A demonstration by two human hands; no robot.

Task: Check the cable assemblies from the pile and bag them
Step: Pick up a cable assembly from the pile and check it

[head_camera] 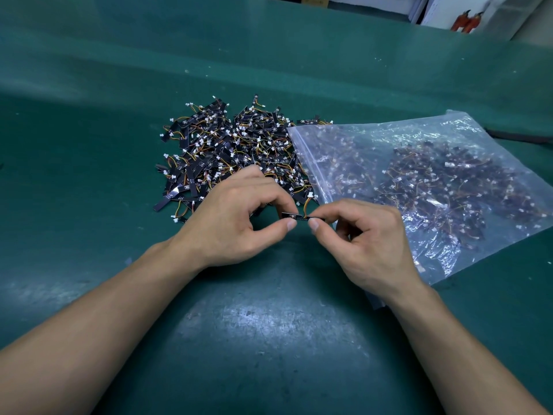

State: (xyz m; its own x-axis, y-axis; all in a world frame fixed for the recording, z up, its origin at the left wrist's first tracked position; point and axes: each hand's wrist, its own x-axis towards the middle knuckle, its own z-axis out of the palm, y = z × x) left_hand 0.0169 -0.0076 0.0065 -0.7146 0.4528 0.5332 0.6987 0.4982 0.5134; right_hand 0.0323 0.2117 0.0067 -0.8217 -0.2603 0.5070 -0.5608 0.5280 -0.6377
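Both hands pinch one cable assembly (302, 216) between them — left hand (236, 223) and right hand (368, 235) at either end — just before the pile (230, 151), bag (425, 187) alongside on the green table (269, 339).

Both hands (299, 226) pinch one cable assembly (302, 217) — pile (230, 154) behind.

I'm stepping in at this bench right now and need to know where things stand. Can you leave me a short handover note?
Left hand and right hand: each pinches one end of a single cable assembly, held just above the green mat.
Pile: large and loose, beyond the hands.
Bag: a clear zip bag right of the pile, holding many assemblies; its zip edge overlaps the pile.
Done: a good share is bagged.
Left: finish checking this one, bag it, then work through the pile.
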